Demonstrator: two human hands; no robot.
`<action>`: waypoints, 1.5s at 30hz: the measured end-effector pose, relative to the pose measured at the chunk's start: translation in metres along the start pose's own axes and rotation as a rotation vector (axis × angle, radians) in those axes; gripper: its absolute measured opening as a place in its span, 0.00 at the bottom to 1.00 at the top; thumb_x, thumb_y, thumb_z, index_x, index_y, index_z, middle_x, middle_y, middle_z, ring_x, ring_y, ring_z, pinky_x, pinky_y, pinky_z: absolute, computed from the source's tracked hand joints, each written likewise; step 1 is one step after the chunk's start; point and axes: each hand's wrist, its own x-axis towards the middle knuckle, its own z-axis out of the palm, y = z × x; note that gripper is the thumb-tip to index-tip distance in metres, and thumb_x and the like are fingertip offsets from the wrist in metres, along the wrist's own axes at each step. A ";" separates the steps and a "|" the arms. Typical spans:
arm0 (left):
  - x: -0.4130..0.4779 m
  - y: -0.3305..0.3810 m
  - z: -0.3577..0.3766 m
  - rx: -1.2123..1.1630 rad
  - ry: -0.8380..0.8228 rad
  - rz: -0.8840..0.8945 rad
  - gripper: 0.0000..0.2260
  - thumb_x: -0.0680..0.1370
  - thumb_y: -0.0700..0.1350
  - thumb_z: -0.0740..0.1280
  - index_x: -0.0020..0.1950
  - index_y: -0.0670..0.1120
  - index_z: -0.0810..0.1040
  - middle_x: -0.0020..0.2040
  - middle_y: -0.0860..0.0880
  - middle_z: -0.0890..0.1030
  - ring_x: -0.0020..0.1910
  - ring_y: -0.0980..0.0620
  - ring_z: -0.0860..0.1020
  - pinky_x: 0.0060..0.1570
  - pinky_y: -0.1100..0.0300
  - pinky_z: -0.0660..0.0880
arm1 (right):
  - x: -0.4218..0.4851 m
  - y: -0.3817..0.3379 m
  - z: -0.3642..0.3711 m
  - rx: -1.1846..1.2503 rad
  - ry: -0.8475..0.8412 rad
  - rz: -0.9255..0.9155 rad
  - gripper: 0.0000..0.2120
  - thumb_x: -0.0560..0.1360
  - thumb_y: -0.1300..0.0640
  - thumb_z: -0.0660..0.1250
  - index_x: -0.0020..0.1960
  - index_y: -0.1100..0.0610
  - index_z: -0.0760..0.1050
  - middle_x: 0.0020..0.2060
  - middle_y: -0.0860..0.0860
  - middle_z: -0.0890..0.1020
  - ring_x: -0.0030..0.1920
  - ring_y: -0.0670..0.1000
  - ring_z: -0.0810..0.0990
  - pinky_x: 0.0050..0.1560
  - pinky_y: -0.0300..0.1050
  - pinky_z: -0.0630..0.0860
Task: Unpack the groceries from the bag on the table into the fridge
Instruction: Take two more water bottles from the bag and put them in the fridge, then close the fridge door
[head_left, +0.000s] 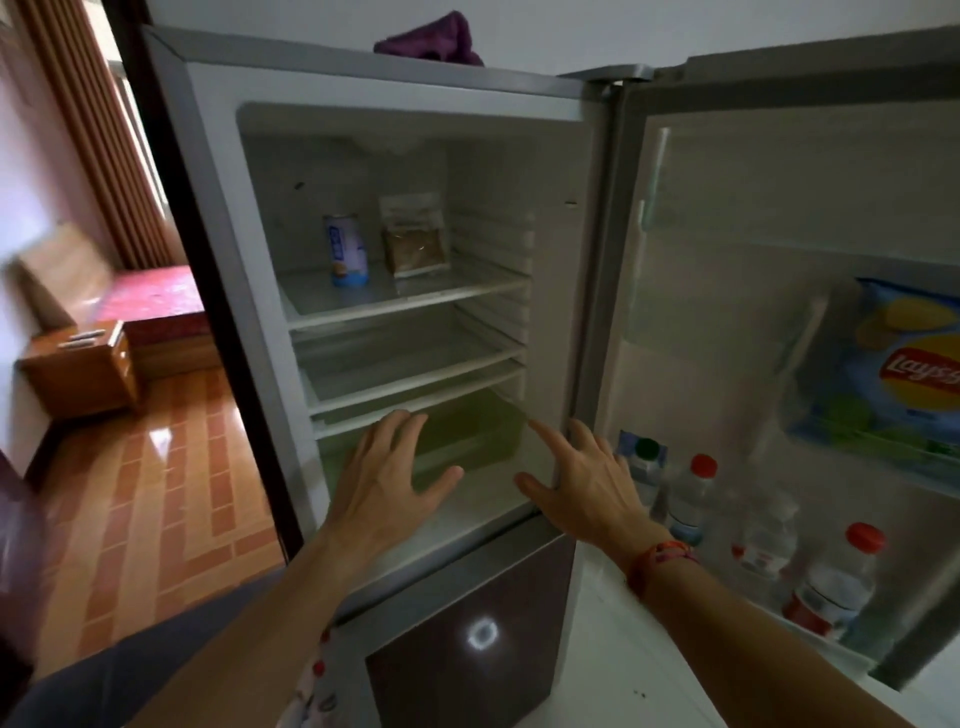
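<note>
The fridge stands open in front of me, its door swung out to the right. A blue-and-white can and a brown packet stand on the top shelf. The two shelves below hold nothing. My left hand and my right hand reach out with fingers spread in front of the green crisper drawer at the bottom of the compartment. Neither hand holds anything. A blue Lay's chip bag sits in the door's upper rack, and several water bottles stand in the lower rack. The grocery bag and table are out of view.
A purple cloth lies on top of the fridge. The dark freezer door below is closed. To the left, a doorway opens onto a tiled floor, a wooden nightstand and a red-covered bed.
</note>
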 end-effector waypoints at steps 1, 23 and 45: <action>-0.004 -0.001 -0.002 0.011 -0.004 -0.003 0.39 0.73 0.71 0.55 0.75 0.47 0.65 0.74 0.48 0.66 0.71 0.48 0.67 0.68 0.52 0.69 | -0.001 -0.003 0.000 0.001 -0.001 -0.008 0.37 0.77 0.32 0.61 0.80 0.38 0.49 0.78 0.58 0.59 0.74 0.63 0.64 0.72 0.62 0.65; -0.184 0.096 -0.071 0.120 0.011 -0.075 0.37 0.73 0.71 0.54 0.76 0.50 0.61 0.74 0.47 0.64 0.73 0.46 0.64 0.68 0.46 0.68 | -0.196 -0.001 -0.047 -0.017 0.060 -0.064 0.34 0.78 0.36 0.61 0.80 0.38 0.51 0.77 0.56 0.61 0.74 0.61 0.63 0.71 0.60 0.63; -0.230 0.201 -0.091 0.106 0.055 -0.095 0.37 0.74 0.70 0.55 0.76 0.49 0.62 0.75 0.47 0.64 0.73 0.47 0.64 0.69 0.46 0.68 | -0.272 0.068 -0.103 -0.042 0.083 -0.075 0.35 0.78 0.32 0.56 0.80 0.37 0.46 0.80 0.57 0.53 0.77 0.62 0.59 0.72 0.63 0.62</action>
